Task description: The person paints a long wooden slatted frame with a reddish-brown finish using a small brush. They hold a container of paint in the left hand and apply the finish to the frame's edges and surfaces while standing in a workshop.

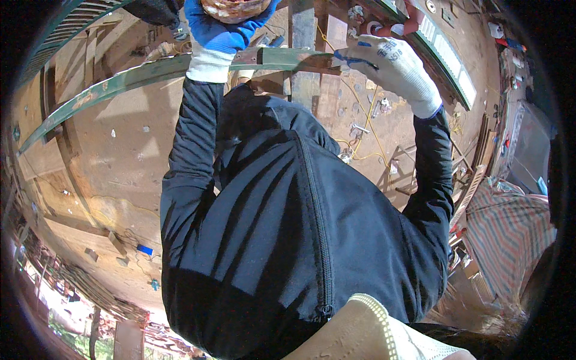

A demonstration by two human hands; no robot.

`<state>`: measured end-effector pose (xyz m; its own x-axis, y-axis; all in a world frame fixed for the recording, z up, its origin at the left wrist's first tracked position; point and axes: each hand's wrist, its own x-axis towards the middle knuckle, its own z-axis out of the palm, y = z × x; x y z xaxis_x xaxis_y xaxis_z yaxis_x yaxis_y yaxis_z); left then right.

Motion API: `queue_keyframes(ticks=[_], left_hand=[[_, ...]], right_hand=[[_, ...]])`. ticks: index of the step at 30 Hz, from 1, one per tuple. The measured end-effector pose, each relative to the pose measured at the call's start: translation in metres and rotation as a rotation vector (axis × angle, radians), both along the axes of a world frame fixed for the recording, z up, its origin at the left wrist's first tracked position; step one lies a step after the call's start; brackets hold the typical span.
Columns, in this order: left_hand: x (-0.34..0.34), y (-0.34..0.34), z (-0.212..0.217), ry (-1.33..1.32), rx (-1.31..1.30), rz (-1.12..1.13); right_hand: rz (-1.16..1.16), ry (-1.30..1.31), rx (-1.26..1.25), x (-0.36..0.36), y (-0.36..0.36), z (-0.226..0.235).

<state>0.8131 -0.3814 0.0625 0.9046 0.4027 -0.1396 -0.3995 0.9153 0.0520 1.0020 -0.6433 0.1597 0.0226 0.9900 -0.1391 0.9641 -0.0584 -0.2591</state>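
Observation:
My left hand (223,33), in a white glove with a blue palm, is up at the top edge. Its fingers cup a round bowl (236,8) with reddish-brown, smeared contents; the top of the bowl is cut off by the frame. My right hand (393,67), in a matching glove with its white back towards me, is closed at the brown-coated end of a long green metal bar (279,59). Whatever sits between those fingers is hidden. The bar crosses in front of me, running to the far left, and passes by my left wrist.
Green slatted metal frames stand at the upper left (66,30) and upper right (441,54). A yellow cord (363,114) trails over the dirt ground among scraps. Wooden boards (78,237) lie at left. A striped tarp (510,225) covers something at right.

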Motion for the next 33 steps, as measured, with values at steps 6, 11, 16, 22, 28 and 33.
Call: queue_keyframes(ticks=[6,11,16,22,28,33], left_hand=[[0.001,-0.002,0.003,0.039,-0.063,-0.02],[0.001,-0.003,0.007,0.049,-0.019,0.019],[0.003,-0.003,0.009,0.031,-0.044,-0.005],[0.001,-0.003,0.01,0.032,-0.062,-0.031],[0.001,-0.001,0.006,0.069,-0.042,0.006],[0.0,0.0,0.004,0.004,-0.085,-0.037]], right_hand=[[0.082,0.084,0.16,0.004,0.005,-0.015],[-0.041,0.117,0.074,0.008,-0.016,-0.004],[-0.108,0.22,0.098,0.003,-0.021,-0.013],[-0.115,0.119,0.075,0.012,-0.037,-0.016],[-0.133,0.205,0.123,0.011,-0.036,-0.021],[-0.135,0.134,0.127,0.012,-0.041,-0.017]])
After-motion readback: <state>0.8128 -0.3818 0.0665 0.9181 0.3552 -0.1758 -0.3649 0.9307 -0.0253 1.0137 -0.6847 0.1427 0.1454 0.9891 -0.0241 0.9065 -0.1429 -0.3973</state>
